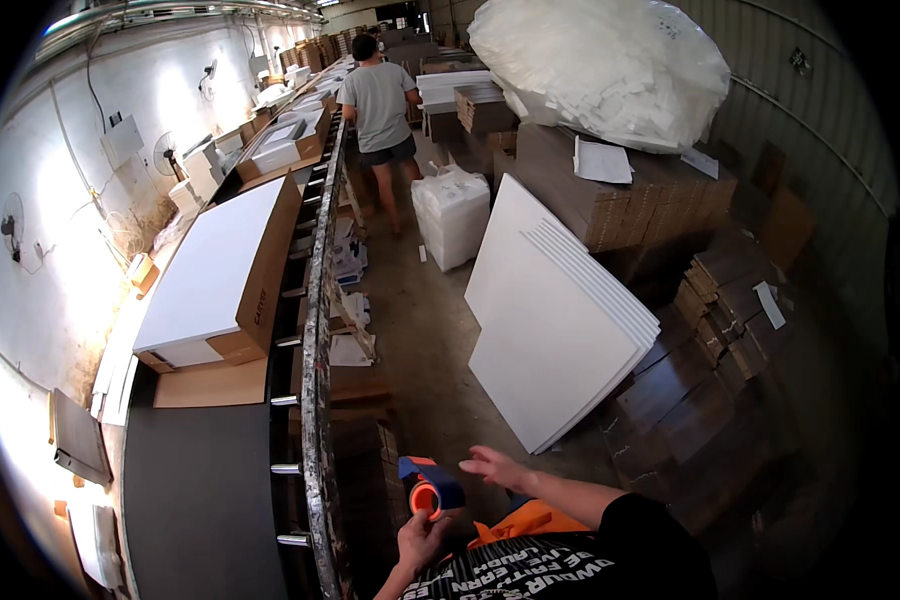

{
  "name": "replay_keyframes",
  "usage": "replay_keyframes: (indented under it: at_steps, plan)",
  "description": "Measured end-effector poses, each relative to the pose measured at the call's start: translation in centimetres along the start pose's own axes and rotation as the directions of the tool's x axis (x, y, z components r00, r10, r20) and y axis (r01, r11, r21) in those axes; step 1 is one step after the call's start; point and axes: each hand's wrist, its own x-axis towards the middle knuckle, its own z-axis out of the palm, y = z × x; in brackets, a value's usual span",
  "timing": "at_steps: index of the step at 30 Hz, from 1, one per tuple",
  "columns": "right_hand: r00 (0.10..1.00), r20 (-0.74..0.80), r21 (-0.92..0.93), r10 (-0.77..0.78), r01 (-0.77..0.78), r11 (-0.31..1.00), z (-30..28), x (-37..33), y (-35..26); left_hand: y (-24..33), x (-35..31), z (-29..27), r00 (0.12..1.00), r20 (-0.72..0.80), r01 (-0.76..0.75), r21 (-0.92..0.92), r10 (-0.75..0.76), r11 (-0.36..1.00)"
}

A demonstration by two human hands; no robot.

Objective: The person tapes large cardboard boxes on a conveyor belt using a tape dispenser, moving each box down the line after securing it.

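Observation:
Close to my body, my left hand [422, 541] is closed on an orange and blue tape dispenser [438, 487]. Its round orange hub faces up beside my fingers. My right hand [497, 468] hovers just right of the dispenser, apart from it, fingers stretched out and nothing in them. Left of both hands runs a conveyor with metal rollers [286, 469] and a worn side rail [317, 400]. On it lies a long open carton [273, 290] filled with white panels [215, 262], and a dark belt surface [200, 490] stretches nearer me.
White boards [550, 335] lean in a stack ahead right. Behind them stand brown carton stacks [620, 205] under a large plastic bag of white pieces [610, 75]. A wrapped white bundle [451, 215] sits in the aisle. Farther off, a person [379, 105] stands beside the conveyor.

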Motion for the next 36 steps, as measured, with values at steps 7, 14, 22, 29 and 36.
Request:
replay_keyframes:
  at_steps: [7, 14, 22, 29, 36]
  plan:
    - [0.561, -0.680, -0.637, -0.472, -0.132, 0.759, -30.2, 9.5, 3.2, 0.7, 5.0, -0.6, 0.993, 0.005, 0.115, -0.121, -0.115, 0.986]
    - [0.488, -0.840, -0.499, -0.237, -0.524, 0.690, -42.5, 12.0, -0.3, 6.0, 12.8, 0.7, 0.909, -0.139, 0.379, -0.114, -0.392, 0.918]
    - [0.385, -0.830, -0.549, -0.403, -0.689, 0.473, -38.3, 13.3, 2.8, 11.2, 22.4, 0.4, 0.941, -0.272, 0.208, -0.009, -0.203, 0.978]
    - [0.350, -0.873, -0.475, -0.340, -0.767, 0.431, -38.1, 14.3, 2.2, 11.9, 32.3, -1.9, 0.976, -0.211, 0.076, 0.145, -0.044, 0.986]
    - [0.212, -0.887, -0.342, -0.410, -0.899, 0.275, -38.4, 15.8, 3.1, 9.8, 43.9, -5.9, 0.976, -0.169, -0.102, 0.195, 0.136, 0.976]
